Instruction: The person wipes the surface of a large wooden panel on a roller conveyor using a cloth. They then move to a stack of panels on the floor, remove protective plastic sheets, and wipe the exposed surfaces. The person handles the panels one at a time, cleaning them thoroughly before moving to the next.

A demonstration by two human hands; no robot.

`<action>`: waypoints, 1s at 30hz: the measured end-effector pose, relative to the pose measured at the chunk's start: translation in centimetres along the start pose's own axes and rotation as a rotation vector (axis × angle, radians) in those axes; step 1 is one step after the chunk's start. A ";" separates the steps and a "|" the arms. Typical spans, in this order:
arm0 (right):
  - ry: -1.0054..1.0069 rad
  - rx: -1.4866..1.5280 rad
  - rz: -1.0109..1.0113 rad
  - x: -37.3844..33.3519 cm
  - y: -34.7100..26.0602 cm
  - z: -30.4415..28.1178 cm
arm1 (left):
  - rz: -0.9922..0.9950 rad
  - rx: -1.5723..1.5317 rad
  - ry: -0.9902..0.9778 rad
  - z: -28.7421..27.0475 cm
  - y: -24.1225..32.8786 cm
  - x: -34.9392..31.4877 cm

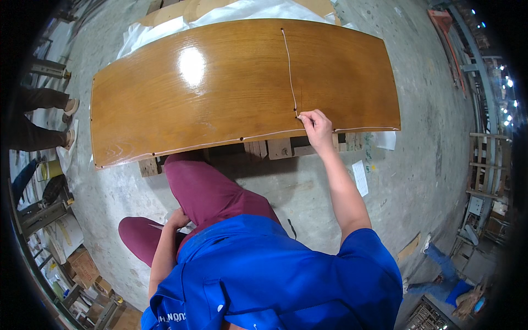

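A wide, glossy brown wooden panel (231,82) lies in front of me, its surface reflecting a bright light. Across it, from a dark hole near the far edge, runs a thin white cord (289,66). My right hand (317,127) pinches at the cord's near end, by small dark holes close to the panel's front edge. Another thin white line (198,147) follows that front edge, passing several dark holes. My left hand (177,219) rests at my thigh, away from the panel; its fingers are mostly hidden, and a small pale sliver shows by the wrist.
A wooden pallet (279,149) and white wrapping (148,36) lie beneath the panel. A paper sheet (360,177) is on the concrete floor. Another person's legs (47,118) stand at the left; someone in blue (440,275) is at the lower right. A wooden rack (487,165) stands right.
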State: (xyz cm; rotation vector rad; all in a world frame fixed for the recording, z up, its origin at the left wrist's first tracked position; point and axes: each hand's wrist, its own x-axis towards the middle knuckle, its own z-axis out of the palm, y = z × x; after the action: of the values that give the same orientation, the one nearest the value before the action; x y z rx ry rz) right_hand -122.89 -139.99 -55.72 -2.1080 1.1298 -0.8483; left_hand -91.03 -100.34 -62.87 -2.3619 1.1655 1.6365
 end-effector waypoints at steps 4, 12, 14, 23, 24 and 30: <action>-0.054 -0.048 0.010 -1.4 -0.6 -0.6 | 0.018 0.021 0.008 0.2 -0.1 0.1; -0.146 0.845 0.440 2.2 -7.2 0.8 | 0.100 -0.066 0.442 -2.8 0.7 -2.9; -0.260 1.202 0.529 3.6 -9.4 3.3 | 0.021 -0.136 0.525 -4.4 2.1 -4.1; -1.044 1.710 0.760 2.8 -23.2 19.0 | 0.431 -0.848 0.734 -12.8 13.2 -6.9; -1.110 1.699 0.754 2.5 -24.5 19.9 | 0.428 -0.918 0.740 -13.1 13.1 -6.8; -1.301 1.457 0.581 -1.1 -29.3 23.4 | 0.370 -1.142 0.976 -11.1 10.6 -8.9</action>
State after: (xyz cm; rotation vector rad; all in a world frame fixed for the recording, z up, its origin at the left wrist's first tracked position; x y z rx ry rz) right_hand -91.43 -120.79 -48.75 -0.6214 0.1210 0.1573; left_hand -89.99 -107.72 -46.78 -4.2202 0.7734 1.3906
